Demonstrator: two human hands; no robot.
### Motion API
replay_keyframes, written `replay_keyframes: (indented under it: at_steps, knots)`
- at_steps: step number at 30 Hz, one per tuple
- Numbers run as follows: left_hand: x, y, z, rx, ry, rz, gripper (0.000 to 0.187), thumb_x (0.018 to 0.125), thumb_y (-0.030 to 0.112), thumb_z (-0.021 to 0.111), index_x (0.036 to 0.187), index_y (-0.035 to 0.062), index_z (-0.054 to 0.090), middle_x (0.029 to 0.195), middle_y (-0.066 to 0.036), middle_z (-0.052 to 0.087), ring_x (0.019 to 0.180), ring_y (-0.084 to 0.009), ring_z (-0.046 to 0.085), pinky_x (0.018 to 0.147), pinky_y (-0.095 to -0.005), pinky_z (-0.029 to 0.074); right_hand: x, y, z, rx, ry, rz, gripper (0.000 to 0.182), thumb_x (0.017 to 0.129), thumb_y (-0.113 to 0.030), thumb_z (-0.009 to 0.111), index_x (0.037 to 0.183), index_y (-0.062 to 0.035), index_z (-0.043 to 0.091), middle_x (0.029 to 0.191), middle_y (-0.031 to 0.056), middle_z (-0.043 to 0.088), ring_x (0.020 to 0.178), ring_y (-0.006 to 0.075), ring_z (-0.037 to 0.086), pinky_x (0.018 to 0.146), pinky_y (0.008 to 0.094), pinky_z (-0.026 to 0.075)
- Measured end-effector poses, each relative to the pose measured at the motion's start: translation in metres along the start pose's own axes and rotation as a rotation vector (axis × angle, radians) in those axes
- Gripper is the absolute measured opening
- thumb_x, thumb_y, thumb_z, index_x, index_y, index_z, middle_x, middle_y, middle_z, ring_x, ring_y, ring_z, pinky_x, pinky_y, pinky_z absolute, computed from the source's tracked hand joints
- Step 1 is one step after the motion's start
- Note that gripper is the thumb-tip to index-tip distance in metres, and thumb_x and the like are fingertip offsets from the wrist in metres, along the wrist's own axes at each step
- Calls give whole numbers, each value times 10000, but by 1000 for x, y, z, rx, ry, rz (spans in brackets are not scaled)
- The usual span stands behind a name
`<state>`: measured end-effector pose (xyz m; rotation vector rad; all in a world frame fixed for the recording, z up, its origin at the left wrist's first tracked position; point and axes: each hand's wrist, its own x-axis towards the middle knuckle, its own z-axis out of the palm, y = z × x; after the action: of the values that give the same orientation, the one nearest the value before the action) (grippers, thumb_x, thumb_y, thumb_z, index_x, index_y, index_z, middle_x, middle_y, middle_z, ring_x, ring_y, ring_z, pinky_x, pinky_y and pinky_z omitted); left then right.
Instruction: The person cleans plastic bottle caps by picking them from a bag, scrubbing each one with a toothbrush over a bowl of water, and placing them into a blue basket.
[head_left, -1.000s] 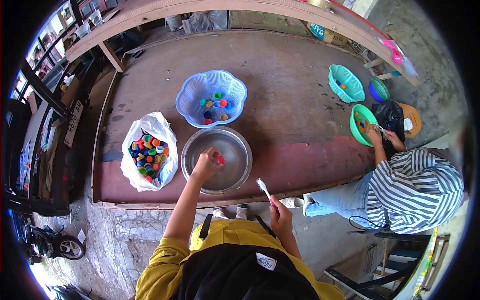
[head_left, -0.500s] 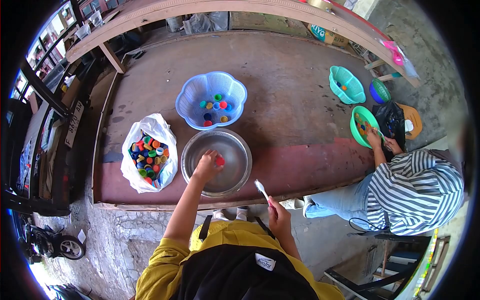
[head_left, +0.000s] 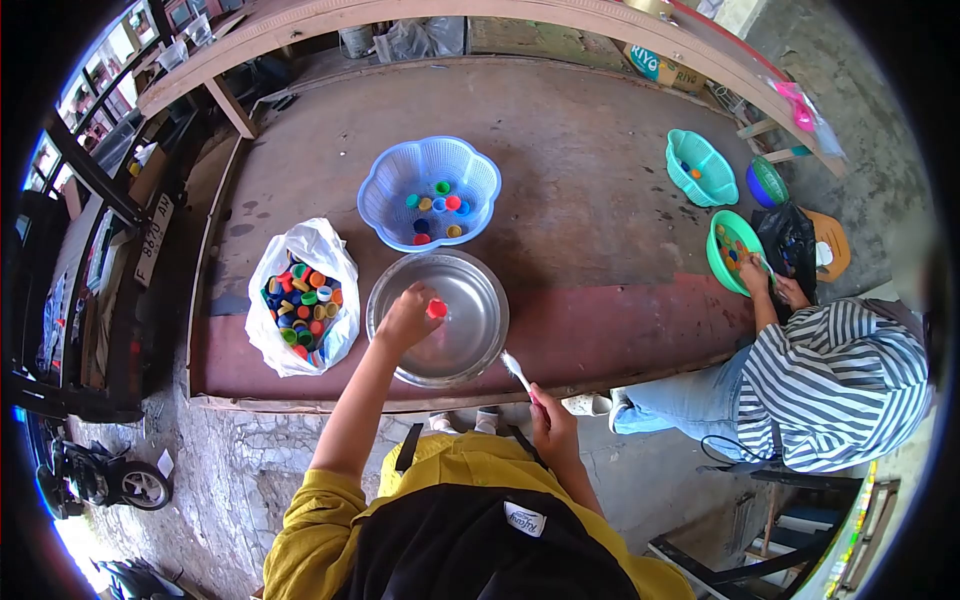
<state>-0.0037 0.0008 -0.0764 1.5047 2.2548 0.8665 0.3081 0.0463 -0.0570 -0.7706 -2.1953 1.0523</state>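
Over the metal bowl (head_left: 480,350), my left hand (head_left: 406,316) pinches a red bottle cap (head_left: 437,309). The bowl seems to hold water. My right hand (head_left: 553,420) grips the handle of a toothbrush (head_left: 516,370), its white bristle end close to the bowl's right rim. Just behind the bowl stands a blue scalloped basket (head_left: 375,208) with several coloured caps on its bottom. A white plastic bag (head_left: 345,262) to the left is full of mixed bottle caps (head_left: 303,305).
At the right, a co-worker in a striped shirt (head_left: 830,385) has both hands at a green basin (head_left: 715,250). A turquoise basket (head_left: 715,170), a black bag (head_left: 787,240) and a blue-green bowl (head_left: 765,182) are nearby. A wooden bench (head_left: 480,12) crosses the far side.
My right hand and the toothbrush have come slightly closer to the bowl. My left hand still holds the red cap over it, shifted a little. The whole view has tilted slightly.
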Motion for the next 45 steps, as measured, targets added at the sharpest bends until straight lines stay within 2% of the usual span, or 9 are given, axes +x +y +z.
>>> replay_keyframes:
  at_steps: [13, 16, 19, 20, 28, 31, 32, 40, 45]
  knots:
    - [11, 85, -89, -79, 97, 113, 422, 673, 114, 741, 1068, 20, 623, 982, -156, 655, 880, -272, 647, 813, -346, 505, 0, -1, 2, 29, 5, 43, 291, 879, -56, 542, 1167, -28, 576, 998, 178, 646, 892, 293, 642, 754, 338, 507]
    - [11, 68, -72, -239, 50, 133, 401, 686, 120, 730, 1064, 45, 616, 971, -158, 649, 907, -297, 635, 811, -376, 502, -2, 1, 3, 14, 18, 34, 289, 880, -53, 541, 1166, -27, 576, 998, 179, 645, 891, 297, 642, 751, 341, 506]
    - [3, 7, -11, 128, -105, -54, 397, 694, 134, 728, 1067, 52, 620, 963, -158, 649, 899, -304, 634, 811, -382, 498, -4, -3, 0, 26, -11, 60, 283, 880, -51, 540, 1159, -20, 578, 995, 181, 644, 888, 303, 642, 745, 342, 506]
    - [0, 8, -11, 23, -72, 85, 420, 700, 162, 729, 1096, 75, 616, 975, -158, 642, 897, -304, 631, 804, -387, 498, -2, -2, -1, 25, 2, 41, 283, 879, -49, 540, 1158, -19, 578, 992, 181, 644, 883, 303, 643, 740, 342, 506]
    - [15, 86, -78, -125, 71, 189, 432, 727, 147, 717, 1130, 72, 579, 990, -145, 629, 867, -271, 640, 789, -361, 505, -4, -5, 0, 29, 13, 6, 285, 882, -51, 533, 1162, -23, 577, 975, 179, 645, 853, 302, 643, 717, 343, 507]
    - [7, 56, -44, -275, 35, 71, 471, 724, 154, 721, 1154, 60, 554, 981, -155, 644, 859, -287, 647, 775, -374, 510, -5, -6, -2, 28, 0, 35, 282, 891, -55, 531, 1161, 10, 575, 994, 167, 648, 854, 216, 643, 744, 283, 493]
    - [1, 33, -23, -56, -52, -82, 552, 715, 164, 730, 1207, 49, 506, 952, -161, 658, 839, -302, 654, 756, -392, 511, -7, -7, -2, 25, 0, 36, 282, 890, -55, 531, 1161, 10, 576, 991, 169, 648, 854, 219, 644, 745, 283, 493]
    - [-6, 71, -63, -194, 231, 105, 610, 693, 123, 747, 1237, 47, 480, 936, -120, 661, 822, -277, 630, 751, -378, 502, -4, -5, -5, 30, 4, -12, 289, 887, -60, 530, 1170, -15, 573, 989, 180, 646, 867, 281, 647, 729, 325, 504]
    - [-19, 32, -22, -43, 94, -26, 851, 670, 97, 753, 1385, 69, 291, 930, -118, 659, 831, -280, 643, 753, -385, 516, 1, -8, -2, 31, -18, -27, 299, 889, -65, 527, 1184, -31, 567, 984, 184, 641, 866, 313, 643, 720, 346, 506]
